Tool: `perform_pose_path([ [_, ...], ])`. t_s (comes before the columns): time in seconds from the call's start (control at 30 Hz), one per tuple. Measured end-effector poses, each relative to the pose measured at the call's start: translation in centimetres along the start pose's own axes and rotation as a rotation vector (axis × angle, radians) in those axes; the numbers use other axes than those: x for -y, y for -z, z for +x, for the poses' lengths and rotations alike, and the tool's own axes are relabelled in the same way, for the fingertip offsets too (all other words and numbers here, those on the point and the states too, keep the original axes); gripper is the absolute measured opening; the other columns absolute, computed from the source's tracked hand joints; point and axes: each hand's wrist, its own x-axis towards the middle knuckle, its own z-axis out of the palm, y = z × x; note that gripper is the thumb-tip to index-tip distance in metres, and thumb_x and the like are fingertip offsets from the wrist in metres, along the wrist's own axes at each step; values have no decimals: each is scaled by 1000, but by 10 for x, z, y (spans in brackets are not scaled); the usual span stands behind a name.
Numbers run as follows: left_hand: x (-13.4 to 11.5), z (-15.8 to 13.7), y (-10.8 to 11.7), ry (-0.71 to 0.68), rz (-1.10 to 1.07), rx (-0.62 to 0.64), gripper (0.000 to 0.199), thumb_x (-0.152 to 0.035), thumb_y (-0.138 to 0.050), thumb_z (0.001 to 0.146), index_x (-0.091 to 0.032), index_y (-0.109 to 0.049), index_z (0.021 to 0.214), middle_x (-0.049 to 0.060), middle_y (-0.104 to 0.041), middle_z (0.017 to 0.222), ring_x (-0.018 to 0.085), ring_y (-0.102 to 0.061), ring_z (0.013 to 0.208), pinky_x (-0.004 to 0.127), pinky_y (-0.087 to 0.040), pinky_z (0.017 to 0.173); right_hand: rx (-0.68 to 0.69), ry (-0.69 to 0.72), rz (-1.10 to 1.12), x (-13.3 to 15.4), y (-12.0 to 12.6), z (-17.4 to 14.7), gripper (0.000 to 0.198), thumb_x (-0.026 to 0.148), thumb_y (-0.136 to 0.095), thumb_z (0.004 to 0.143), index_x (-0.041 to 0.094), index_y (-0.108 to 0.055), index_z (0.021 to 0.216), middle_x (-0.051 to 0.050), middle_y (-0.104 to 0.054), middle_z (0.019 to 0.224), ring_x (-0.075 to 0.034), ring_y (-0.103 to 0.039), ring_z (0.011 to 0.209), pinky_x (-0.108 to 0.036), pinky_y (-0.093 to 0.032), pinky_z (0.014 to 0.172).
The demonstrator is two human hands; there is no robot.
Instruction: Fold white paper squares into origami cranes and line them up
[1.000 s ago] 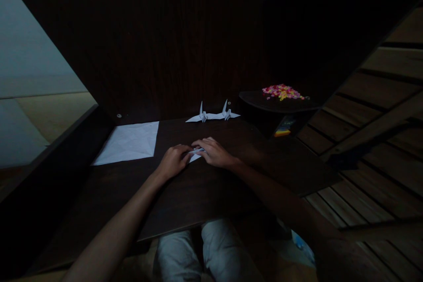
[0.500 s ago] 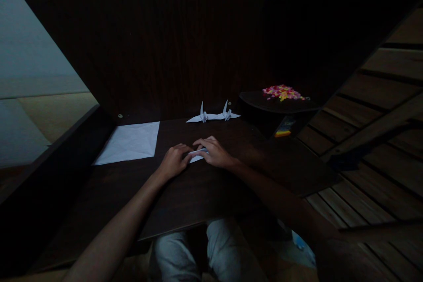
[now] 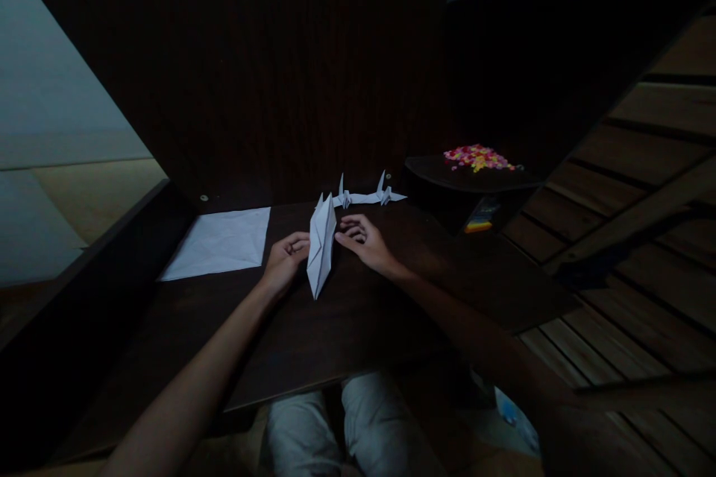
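Observation:
A long, pointed piece of folded white paper (image 3: 321,250) stands raised in front of me, its tips at top and bottom. My left hand (image 3: 284,261) grips its left side, with the fingertips partly hidden at the paper's edge. Beside the right edge, my right hand (image 3: 366,242) has its fingers curved and apart from the thumb. The thumb tip is very close to the paper; whether it touches, I cannot tell. Behind the folded paper are two white paper cranes (image 3: 385,195), side by side against the back panel.
A flat, creased white sheet (image 3: 218,242) lies at the left of the dark desk (image 3: 313,350). On a small rounded shelf (image 3: 441,173) at right sits a pile of pink, red and yellow bits (image 3: 479,157). A low side board (image 3: 83,276) borders the left.
The paper was low and mostly covered by both hands. Now it is lifted and turned upright, its wide folded face showing. The hands have moved apart, the right one off to the side.

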Motion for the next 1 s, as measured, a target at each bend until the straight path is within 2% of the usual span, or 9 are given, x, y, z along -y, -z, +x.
perform_pose_path([
  [0.1,0,-3,-4,74,-68,58,37,-37,-80,57,-14,-63,80,5,-69,72,18,-65,66,28,-48,63,175,-42,54,-1,-6,-4,30,42,-70,72,18,-58,85,-1,-59,80,-11,-54,67,-25,-46,63],
  [0.2,0,-5,-8,97,-108,90,41,-35,-81,56,-15,-59,84,2,-68,68,18,-64,62,27,-48,62,247,-49,116,-1,-11,-9,29,44,-67,74,16,-59,81,-1,-59,75,-11,-54,64,-25,-45,59],
  [0.3,2,-5,-10,75,-165,87,47,-31,-82,56,-20,-51,89,-3,-66,64,15,-62,56,26,-47,59,238,-90,157,-2,-13,-10,32,47,-65,75,16,-56,79,0,-58,71,-10,-54,58,-23,-44,51],
  [0.37,4,-5,-11,44,-165,85,44,-30,-80,58,-20,-49,87,-5,-65,64,13,-60,54,24,-45,58,205,-108,166,-4,-13,-9,34,46,-68,72,18,-49,78,3,-56,67,-8,-52,52,-20,-41,45],
  [0.5,4,-6,-13,18,-75,74,28,-28,-76,61,-17,-59,80,-2,-64,67,13,-58,62,22,-42,60,118,-89,225,-3,-12,-9,43,39,-73,67,23,-36,82,9,-52,63,-6,-50,45,-17,-41,39],
  [0.63,1,-7,-15,68,-88,41,18,-26,-71,63,-16,-66,76,-1,-64,70,13,-57,65,22,-42,61,60,-48,227,3,-13,-12,43,36,-72,69,23,-34,82,10,-48,63,-5,-47,42,-15,-39,37],
  [0.73,-1,-8,-16,112,-155,34,16,-29,-70,64,-16,-66,73,-1,-64,71,14,-58,67,23,-44,63,55,-25,201,6,-14,-13,34,34,-68,73,22,-37,81,9,-47,64,-4,-46,44,-15,-37,38],
  [0.9,0,-6,-16,107,-203,32,21,-33,-72,63,-16,-67,74,1,-65,71,15,-59,69,25,-45,68,165,-5,168,11,-12,-15,14,29,-60,78,18,-50,77,5,-49,67,-5,-47,50,-17,-36,42],
  [1.0,3,-4,-14,107,-209,36,23,-34,-74,63,-16,-67,75,0,-65,71,14,-59,68,25,-45,67,213,18,168,13,-10,-15,14,29,-59,77,16,-57,72,2,-51,73,-5,-48,52,-18,-37,43],
])
